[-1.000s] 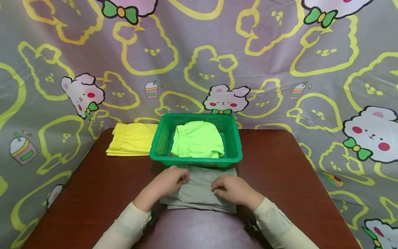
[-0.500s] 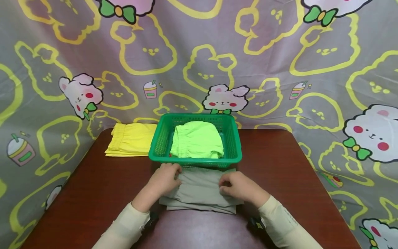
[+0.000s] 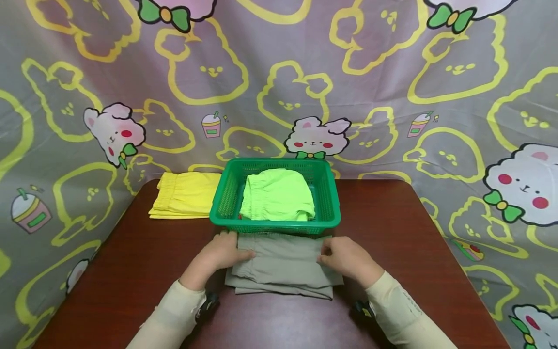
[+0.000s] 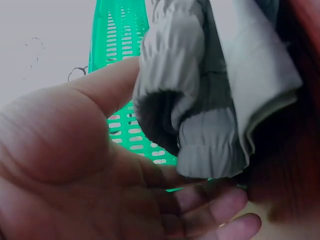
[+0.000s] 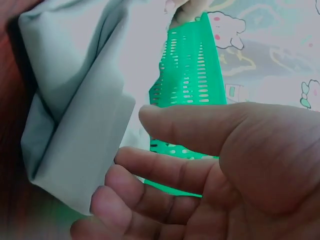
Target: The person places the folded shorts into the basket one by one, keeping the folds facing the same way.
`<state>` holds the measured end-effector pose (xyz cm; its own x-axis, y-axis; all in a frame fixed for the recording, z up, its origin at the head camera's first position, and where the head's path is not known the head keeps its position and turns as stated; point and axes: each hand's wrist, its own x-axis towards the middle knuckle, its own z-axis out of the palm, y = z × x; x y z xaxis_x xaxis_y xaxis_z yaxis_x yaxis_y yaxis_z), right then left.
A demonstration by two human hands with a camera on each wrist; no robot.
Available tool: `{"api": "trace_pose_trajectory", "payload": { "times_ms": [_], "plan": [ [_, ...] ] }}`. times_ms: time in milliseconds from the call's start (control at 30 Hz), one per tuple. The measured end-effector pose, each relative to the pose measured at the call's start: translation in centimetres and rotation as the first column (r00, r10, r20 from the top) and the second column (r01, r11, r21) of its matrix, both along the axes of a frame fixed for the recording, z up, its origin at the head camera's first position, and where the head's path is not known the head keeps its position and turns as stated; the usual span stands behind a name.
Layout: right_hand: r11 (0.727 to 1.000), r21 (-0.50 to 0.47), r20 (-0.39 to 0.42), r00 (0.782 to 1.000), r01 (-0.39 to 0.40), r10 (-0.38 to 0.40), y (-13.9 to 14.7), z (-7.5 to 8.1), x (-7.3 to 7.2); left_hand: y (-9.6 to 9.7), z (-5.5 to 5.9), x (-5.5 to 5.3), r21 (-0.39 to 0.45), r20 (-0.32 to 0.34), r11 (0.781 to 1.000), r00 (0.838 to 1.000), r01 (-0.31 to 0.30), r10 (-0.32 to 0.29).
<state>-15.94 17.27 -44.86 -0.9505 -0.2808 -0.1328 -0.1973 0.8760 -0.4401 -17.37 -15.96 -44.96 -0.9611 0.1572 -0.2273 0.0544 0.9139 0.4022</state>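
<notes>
Left grip (image 3: pixel 219 253) shifted outward; grey cloth (image 3: pixel 285 264) hides thumb tip (image 3: pixel 247 254), wrist view.

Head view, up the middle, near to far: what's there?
Bare table → folded gray cloth → green basket with lime cloth inside → patterned curtain.

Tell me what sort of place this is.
Probably an indoor tabletop set up for handling clothes, perhaps a staged corner: a cartoon-print cloth backdrop hangs behind a reddish-brown table, which bears a green perforated basket holding a neon-green garment, with a gray elastic-waisted garment in front.
</notes>
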Motion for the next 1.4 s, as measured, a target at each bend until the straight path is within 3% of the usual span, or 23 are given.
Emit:
{"api": "trace_pose_trajectory", "payload": {
  "times_ms": [133, 267, 433, 567, 733, 833, 1000, 1067, 1167, 1400],
  "plan": [
    [1.0, 0.001, 0.02, 1.0, 0.0, 0.0, 0.2, 0.1, -0.1, -0.3, -0.2, -0.2, 0.1, -0.004, 0.994, 0.999, 0.033, -0.033],
    [0.996, 0.046, 0.035, 0.996, 0.079, -0.081, 0.6, 0.0, -0.1, -0.2, -0.4, -0.3, 0.18, 0.001, 0.983, 1.0, 0.025, -0.026],
    [0.987, 0.075, 0.061, 0.987, 0.143, -0.148, 1.2, -0.4, -0.3, -0.2, -0.6, -0.6, 0.187, 0.017, 0.982, 1.0, -0.019, 0.016],
    [0.988, 0.05, 0.096, 0.984, 0.145, -0.149, 1.4, -0.5, -0.5, -0.8, -0.7, -1.0, 0.243, 0.091, 0.969, 0.996, -0.034, 0.013],
    [0.991, 0.02, 0.135, 0.981, 0.135, -0.136, 1.5, -0.6, -0.8, -1.6, -0.4, -1.1, 0.39, 0.215, 0.917, 0.977, -0.086, 0.0],
    [0.992, 0.026, 0.157, 0.98, 0.123, -0.125, 1.4, -0.8, -0.9, -1.8, -0.4, -1.0, 0.401, 0.21, 0.912, 0.978, -0.086, 0.0],
    [0.995, 0.035, 0.107, 0.989, 0.096, -0.099, 1.2, -1.0, -1.0, -1.8, -0.5, -1.0, 0.391, 0.187, 0.916, 0.982, -0.09, 0.017],
    [0.995, 0.011, 0.103, 0.99, 0.098, -0.098, 1.2, -1.0, -1.0, -1.8, -0.5, -1.1, 0.404, 0.186, 0.91, 0.982, -0.09, 0.015],
    [0.991, -0.065, 0.158, 0.982, 0.114, -0.103, 1.3, -0.9, -1.1, -1.7, -0.6, -1.2, 0.435, 0.176, 0.898, 0.984, -0.064, -0.015],
    [0.956, -0.256, 0.295, 0.954, 0.141, -0.062, 1.9, -0.5, -1.1, -1.8, -0.3, -1.2, 0.469, 0.166, 0.882, 0.985, -0.045, -0.038]
  ]
}}
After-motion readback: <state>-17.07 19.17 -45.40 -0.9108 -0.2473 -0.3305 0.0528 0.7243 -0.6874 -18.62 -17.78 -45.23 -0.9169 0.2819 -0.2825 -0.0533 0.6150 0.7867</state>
